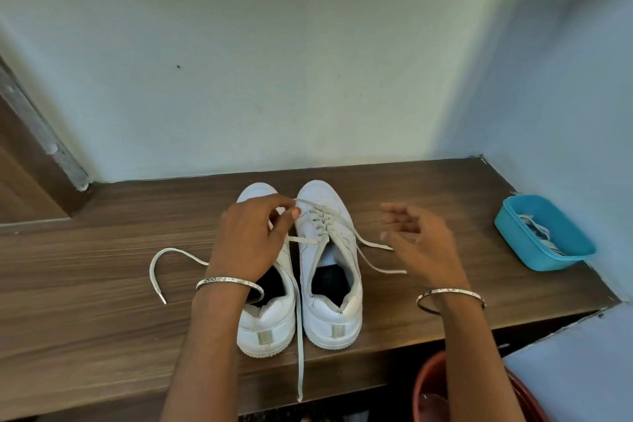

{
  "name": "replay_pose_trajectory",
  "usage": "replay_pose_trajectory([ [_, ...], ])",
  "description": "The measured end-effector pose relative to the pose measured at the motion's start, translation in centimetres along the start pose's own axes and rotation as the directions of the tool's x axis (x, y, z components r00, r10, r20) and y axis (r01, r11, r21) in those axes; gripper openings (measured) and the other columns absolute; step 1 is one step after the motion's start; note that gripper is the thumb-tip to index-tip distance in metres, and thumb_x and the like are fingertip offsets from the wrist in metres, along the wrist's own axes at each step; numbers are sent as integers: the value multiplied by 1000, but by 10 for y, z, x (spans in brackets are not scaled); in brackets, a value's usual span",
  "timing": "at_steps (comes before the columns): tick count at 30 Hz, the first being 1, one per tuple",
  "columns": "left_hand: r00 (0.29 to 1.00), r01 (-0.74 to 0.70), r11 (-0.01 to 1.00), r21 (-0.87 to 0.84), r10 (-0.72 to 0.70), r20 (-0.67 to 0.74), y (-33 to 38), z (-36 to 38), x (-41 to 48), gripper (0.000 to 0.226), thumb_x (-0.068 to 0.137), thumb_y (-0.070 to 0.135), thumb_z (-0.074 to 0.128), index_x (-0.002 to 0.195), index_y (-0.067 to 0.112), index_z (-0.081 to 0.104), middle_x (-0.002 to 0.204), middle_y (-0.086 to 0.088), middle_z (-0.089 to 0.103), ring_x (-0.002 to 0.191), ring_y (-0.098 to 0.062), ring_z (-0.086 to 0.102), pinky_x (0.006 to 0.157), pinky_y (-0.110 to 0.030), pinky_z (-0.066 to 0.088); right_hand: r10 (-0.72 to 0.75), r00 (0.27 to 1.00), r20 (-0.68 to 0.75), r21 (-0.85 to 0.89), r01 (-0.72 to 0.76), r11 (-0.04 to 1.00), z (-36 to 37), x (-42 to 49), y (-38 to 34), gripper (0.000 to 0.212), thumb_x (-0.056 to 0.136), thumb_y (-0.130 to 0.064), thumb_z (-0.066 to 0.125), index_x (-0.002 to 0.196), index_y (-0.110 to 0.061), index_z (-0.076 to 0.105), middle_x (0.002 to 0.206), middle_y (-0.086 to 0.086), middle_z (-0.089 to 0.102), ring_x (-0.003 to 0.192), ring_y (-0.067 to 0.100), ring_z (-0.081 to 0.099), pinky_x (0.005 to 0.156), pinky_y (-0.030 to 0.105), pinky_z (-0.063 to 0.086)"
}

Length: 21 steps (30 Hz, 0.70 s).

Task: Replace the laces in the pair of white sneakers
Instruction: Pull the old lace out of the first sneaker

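Two white sneakers stand side by side on a brown wooden shelf (102, 250), toes toward the wall. The right sneaker (330, 284) is laced, its loose ends trailing to the right. My left hand (246, 236) hovers over the left sneaker (267, 322) and pinches a white lace (300, 336) between thumb and fingertips near the toe end. One end of that lace hangs over the shelf's front edge; the other curls on the shelf to the left. My right hand (421, 243) floats to the right of the right sneaker, fingers loosely spread, holding nothing.
A blue plastic tub (561, 260) with laces inside sits at the right end of the shelf against the side wall. A reddish-brown bucket (431, 387) stands below the shelf's front edge at lower right. Walls close the back and right; a door frame is at left.
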<state>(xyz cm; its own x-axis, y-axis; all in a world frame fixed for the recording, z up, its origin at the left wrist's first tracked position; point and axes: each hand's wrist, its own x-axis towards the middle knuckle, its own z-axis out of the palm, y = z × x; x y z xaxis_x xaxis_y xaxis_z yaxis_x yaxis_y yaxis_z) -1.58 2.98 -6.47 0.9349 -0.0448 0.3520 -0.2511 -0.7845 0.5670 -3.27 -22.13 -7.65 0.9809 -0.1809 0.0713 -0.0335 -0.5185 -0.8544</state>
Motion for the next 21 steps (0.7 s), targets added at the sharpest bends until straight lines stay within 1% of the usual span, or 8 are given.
replay_pose_trajectory([
  [2, 998, 1, 998, -60, 3, 63, 5, 1, 0, 21, 91, 43, 67, 108, 33, 74, 73, 16, 63, 64, 0, 57, 65, -12, 41, -63, 986, 155, 89, 50, 995, 15, -2, -16, 40, 80, -20, 82, 116, -31, 68, 105, -12, 69, 94, 7, 66, 78, 17, 55],
  [5, 976, 36, 994, -100, -13, 218, 9, 5, -3, 33, 80, 46, 78, 111, 38, 70, 76, 15, 66, 64, 2, 56, 62, -16, 38, -189, 936, 297, -117, 232, 966, 38, -6, -19, 57, 76, -27, 85, 128, -29, 61, 118, -12, 62, 102, 2, 59, 81, 10, 46],
  [8, 952, 39, 998, -43, -24, 304, 16, 11, -5, 43, 74, 46, 83, 112, 36, 66, 86, 13, 63, 75, -2, 57, 66, -18, 42, -247, 934, 257, -233, 308, 922, 46, -3, -13, 53, 77, -16, 79, 126, -24, 62, 119, -6, 66, 103, 7, 59, 87, 16, 46],
  [10, 956, 7, 1000, 4, -7, 294, 23, 17, -7, 45, 73, 48, 81, 111, 36, 62, 88, 13, 62, 82, -6, 58, 75, -27, 48, -235, 942, 238, -233, 291, 928, 42, -2, -11, 47, 76, -11, 78, 121, -23, 66, 113, -7, 69, 92, 0, 57, 78, 3, 40],
  [12, 961, -35, 996, 77, 12, 276, 31, 23, -8, 42, 75, 50, 77, 109, 35, 59, 90, 13, 63, 86, -10, 59, 81, -35, 50, -220, 950, 222, -220, 268, 938, 36, 0, -9, 43, 76, -7, 78, 116, -22, 70, 109, -9, 70, 87, -2, 57, 74, 0, 40],
  [14, 958, -43, 994, 99, 13, 286, 38, 28, -10, 38, 78, 48, 73, 109, 34, 56, 93, 12, 64, 87, -12, 61, 81, -37, 52, -213, 958, 193, -215, 253, 943, 31, -1, -7, 40, 77, -7, 78, 113, -23, 71, 108, -10, 71, 90, 0, 61, 81, 6, 46],
  [17, 950, -25, 998, 56, 6, 311, 42, 34, -11, 36, 79, 44, 70, 110, 34, 54, 91, 11, 64, 80, -10, 60, 71, -35, 54, -180, 969, 172, -161, 208, 965, 25, 0, -1, 38, 76, -9, 82, 109, -24, 72, 103, -10, 73, 92, 3, 67, 85, 25, 57],
  [21, 941, 3, 1000, -2, -2, 338, 40, 34, -10, 35, 78, 36, 69, 110, 35, 54, 83, 11, 65, 72, -7, 59, 68, -35, 55, -165, 971, 173, -111, 185, 976, 21, 0, 4, 38, 75, -15, 85, 109, -25, 71, 100, -9, 72, 87, 3, 69, 80, 26, 59],
])
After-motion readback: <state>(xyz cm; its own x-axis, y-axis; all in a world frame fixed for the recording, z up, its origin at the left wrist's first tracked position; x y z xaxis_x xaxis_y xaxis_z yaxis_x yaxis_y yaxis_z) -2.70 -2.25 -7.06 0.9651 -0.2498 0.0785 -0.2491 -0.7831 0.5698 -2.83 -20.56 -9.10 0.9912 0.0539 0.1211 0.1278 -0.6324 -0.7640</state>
